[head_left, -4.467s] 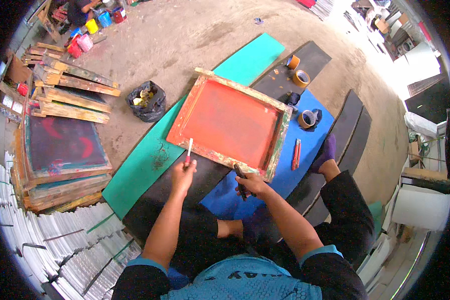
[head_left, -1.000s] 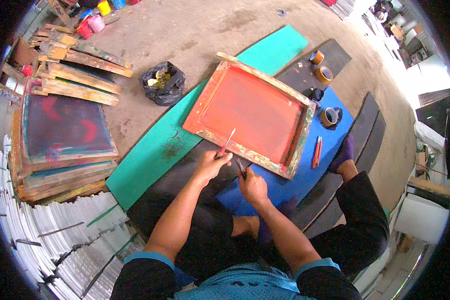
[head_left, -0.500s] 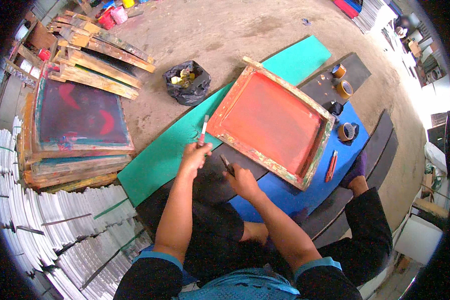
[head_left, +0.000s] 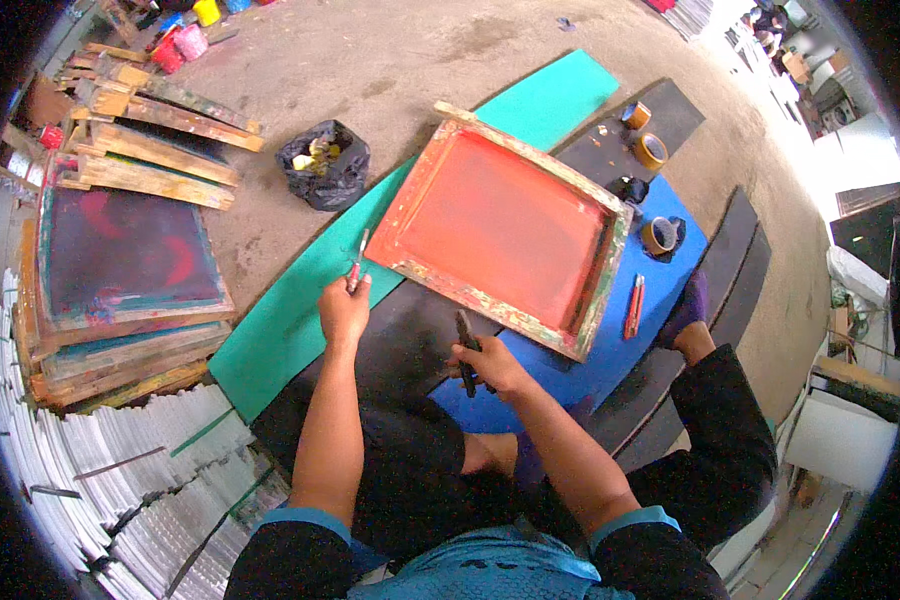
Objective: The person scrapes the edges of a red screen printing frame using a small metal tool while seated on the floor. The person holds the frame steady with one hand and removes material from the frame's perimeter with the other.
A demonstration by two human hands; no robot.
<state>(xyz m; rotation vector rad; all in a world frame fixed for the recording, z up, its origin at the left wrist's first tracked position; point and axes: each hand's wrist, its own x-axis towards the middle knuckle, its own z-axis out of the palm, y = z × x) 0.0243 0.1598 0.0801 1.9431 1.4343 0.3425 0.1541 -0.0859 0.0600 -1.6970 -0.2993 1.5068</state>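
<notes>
My left hand (head_left: 344,312) is closed round a slim red-handled tool (head_left: 355,275) with a thin pale metal end pointing up; its exact kind is unclear. My right hand (head_left: 490,364) grips dark pliers (head_left: 466,335), jaws upward and handle ends showing below the fingers. Just beyond both hands lies a wooden screen-printing frame (head_left: 510,230) with orange-red mesh and paint-stained rails. Neither hand touches it. The frame rests across a green mat (head_left: 260,340), a black mat (head_left: 390,325) and a blue mat (head_left: 570,390). A red-handled tool (head_left: 634,306) lies right of the frame.
Tape rolls (head_left: 651,151) and a dark crumpled scrap (head_left: 628,189) sit at the frame's right. A black bag of scraps (head_left: 323,165) stands beyond the green mat. Stacked frames (head_left: 130,250), wooden bars (head_left: 160,165) and white bundles (head_left: 130,480) line the left. My foot (head_left: 686,305) is at right.
The whole scene has shifted left in view. The pliers in my right hand have turned more upright and show more fully. The left hand's tool has tilted, its metal end now looking thinner.
</notes>
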